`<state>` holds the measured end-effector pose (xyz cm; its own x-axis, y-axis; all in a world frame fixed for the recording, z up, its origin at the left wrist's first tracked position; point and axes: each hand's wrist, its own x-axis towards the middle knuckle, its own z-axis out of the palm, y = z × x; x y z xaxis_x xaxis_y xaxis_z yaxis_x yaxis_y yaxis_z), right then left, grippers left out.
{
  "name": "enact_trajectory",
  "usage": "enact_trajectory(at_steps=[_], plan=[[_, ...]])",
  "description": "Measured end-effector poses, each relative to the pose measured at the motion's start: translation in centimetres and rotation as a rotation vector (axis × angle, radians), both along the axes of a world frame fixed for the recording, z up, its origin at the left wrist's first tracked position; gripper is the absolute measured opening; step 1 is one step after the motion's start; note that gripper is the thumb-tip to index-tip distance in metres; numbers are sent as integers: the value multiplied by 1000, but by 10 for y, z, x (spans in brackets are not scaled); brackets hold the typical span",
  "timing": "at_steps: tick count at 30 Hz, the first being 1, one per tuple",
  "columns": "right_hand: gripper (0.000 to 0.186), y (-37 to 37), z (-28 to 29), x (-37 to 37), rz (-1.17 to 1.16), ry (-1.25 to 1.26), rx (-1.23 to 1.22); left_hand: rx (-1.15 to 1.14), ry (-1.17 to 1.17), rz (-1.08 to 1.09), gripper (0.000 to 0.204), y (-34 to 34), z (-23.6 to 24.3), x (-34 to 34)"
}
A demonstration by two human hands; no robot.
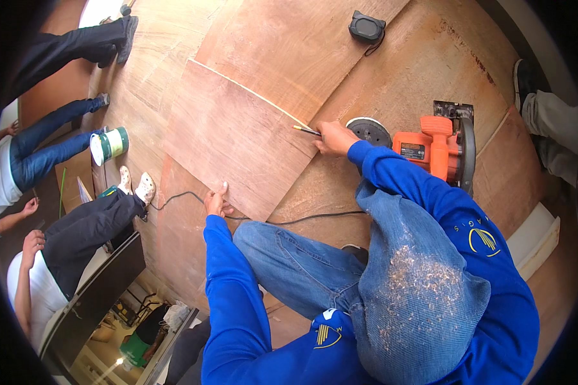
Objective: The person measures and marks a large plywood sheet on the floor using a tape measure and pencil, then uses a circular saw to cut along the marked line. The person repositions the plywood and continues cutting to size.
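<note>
Light letters [470,222], emblem [483,242] on blue sleeve [417,179]; similar emblem [327,335] on shirt front [295,359]; dark label [412,151] on orange saw [438,149], print unreadable.

A head-worn fisheye looks down, seemingly from close above.

Can't see the held end of the pencil [306,129] in the right hand [335,138], nor the lower edge of the disc [368,131] behind the blue sleeve [401,173] — nor trace the black cord [327,214] behind the left hand [218,203] or the grey trousers [551,119] past the right edge.
</note>
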<state>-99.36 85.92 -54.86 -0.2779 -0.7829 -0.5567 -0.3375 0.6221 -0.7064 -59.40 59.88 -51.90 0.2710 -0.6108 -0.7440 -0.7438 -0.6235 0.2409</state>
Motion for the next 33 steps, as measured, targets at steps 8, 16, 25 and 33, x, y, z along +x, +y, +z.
enact_trajectory(at_steps=[8,16,25,33], plan=[[24,-1,-6,-2,-45,-14,24,-29,78,25,104,7,-4,-6],[22,-1,-6,-1,-70,-1,38,-27,124,62,97,5,-7,-4],[22,-1,0,-3,-7,-20,24,-22,106,79,91,7,-7,-2],[22,2,-4,2,47,41,-2,-7,112,67,93,10,-9,9]])
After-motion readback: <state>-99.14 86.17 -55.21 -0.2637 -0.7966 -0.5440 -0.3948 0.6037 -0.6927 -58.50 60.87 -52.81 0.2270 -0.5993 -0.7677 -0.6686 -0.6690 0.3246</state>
